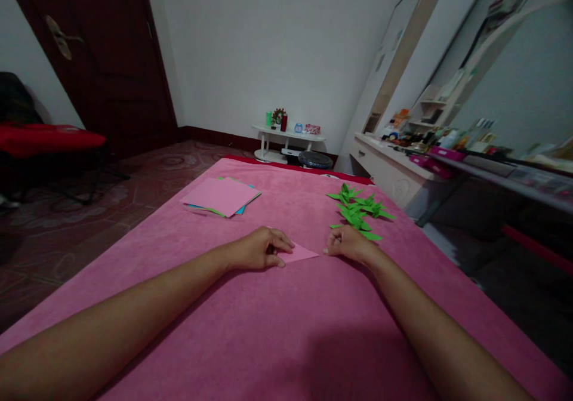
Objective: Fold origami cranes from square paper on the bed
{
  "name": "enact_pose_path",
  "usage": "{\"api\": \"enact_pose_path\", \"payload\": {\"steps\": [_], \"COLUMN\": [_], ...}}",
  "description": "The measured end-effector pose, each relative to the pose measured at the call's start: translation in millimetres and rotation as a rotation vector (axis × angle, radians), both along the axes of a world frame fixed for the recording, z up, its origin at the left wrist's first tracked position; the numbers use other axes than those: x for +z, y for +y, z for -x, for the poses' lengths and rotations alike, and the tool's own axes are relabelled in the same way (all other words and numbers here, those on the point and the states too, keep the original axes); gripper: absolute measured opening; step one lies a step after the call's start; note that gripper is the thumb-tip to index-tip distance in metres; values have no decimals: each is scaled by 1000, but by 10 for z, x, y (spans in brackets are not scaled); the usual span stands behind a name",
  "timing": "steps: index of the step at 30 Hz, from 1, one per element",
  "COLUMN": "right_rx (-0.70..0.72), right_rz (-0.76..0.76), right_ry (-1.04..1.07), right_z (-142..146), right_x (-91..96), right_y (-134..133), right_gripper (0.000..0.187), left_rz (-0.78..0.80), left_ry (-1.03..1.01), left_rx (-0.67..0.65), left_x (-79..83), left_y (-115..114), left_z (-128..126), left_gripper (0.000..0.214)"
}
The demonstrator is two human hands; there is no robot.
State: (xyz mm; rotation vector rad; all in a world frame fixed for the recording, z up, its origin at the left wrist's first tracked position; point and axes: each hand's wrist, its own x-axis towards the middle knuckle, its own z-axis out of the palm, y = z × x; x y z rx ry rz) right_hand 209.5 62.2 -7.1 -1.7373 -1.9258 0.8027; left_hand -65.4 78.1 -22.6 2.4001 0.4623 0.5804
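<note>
A small folded pink paper (301, 253) lies flat on the pink cloth-covered surface (286, 329). My left hand (259, 249) rests on its left part, fingers pressed down on the paper. My right hand (347, 243) is curled, its fingertips pinching the paper's right corner. Just behind my right hand lie several folded green paper pieces (358, 210). A stack of coloured paper sheets (221, 197), pink on top, sits further back on the left.
A dressing table (394, 168) crowded with bottles stands at the right, with a mirror above it. A small white shelf stand (289, 141) is at the far wall. A dark door (102, 61) and a red seat (45, 141) are on the left.
</note>
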Motion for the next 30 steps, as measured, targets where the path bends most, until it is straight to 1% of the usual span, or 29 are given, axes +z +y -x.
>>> {"api": "enact_pose_path", "payload": {"steps": [2, 4, 6, 8, 11, 12, 14, 15, 16, 17, 18, 19, 20, 21, 23, 24, 26, 28, 30], "right_rx": [18, 88, 146, 167, 141, 116, 15, -48, -107, -155, -174, -161, -140, -116, -92, -81, -62, -52, -45], "right_rz": [-20, 14, 66, 68, 32, 23, -41, -96, -152, -199, -214, -192, -157, -103, -35, -16, 7, 30, 50], "right_ry": [61, 186, 290, 312, 315, 340, 435, 494, 555, 617, 673, 728, 787, 835, 872, 885, 910, 925, 898], "right_z": [60, 153, 239, 293, 307, 301, 292, 294, 304, 324, 353, 392, 437, 484, 568, 597, 616, 586, 529], "right_x": [11, 31, 50, 47, -2, -17, -20, -2, 29, 69, 116, 163, 206, 241, 275, 273, 237, 174, 99], "right_y": [-22, -61, -100, -121, -107, -93, -69, -64, -66, -78, -100, -129, -163, -198, -258, -277, -285, -259, -217], "right_gripper": [26, 27, 27, 26, 25, 27, 31, 33, 36, 38, 40, 42, 43, 46, 50, 53, 59, 63, 62], "left_rz": [-125, -261, -361, -423, -474, -479, -447, -391, -300, -172, -6, 182, 368, 532, 783, 864, 960, 995, 977], "left_ry": [23, 78, 191, 289, 343, 333, 246, 163, 45, -94, -245, -409, -522, -613, -720, -752, -774, -729, -638], "left_rx": [120, 214, 277, 305, 309, 310, 335, 362, 410, 464, 527, 590, 603, 608, 615, 628, 639, 623, 609], "left_x": [38, 86, 129, 154, 169, 179, 225, 262, 305, 350, 391, 421, 436, 434, 381, 338, 244, 168, 116], "left_y": [-95, -192, -273, -334, -389, -394, -378, -356, -324, -285, -242, -200, -161, -130, -101, -104, -133, -172, -194], "left_z": [-20, -51, -90, -133, -182, -190, -186, -175, -160, -143, -126, -111, -100, -94, -94, -100, -114, -126, -129], "left_gripper": [33, 28, 21, 20, 23, 23, 23, 23, 22, 21, 21, 20, 21, 25, 34, 39, 50, 59, 64]}}
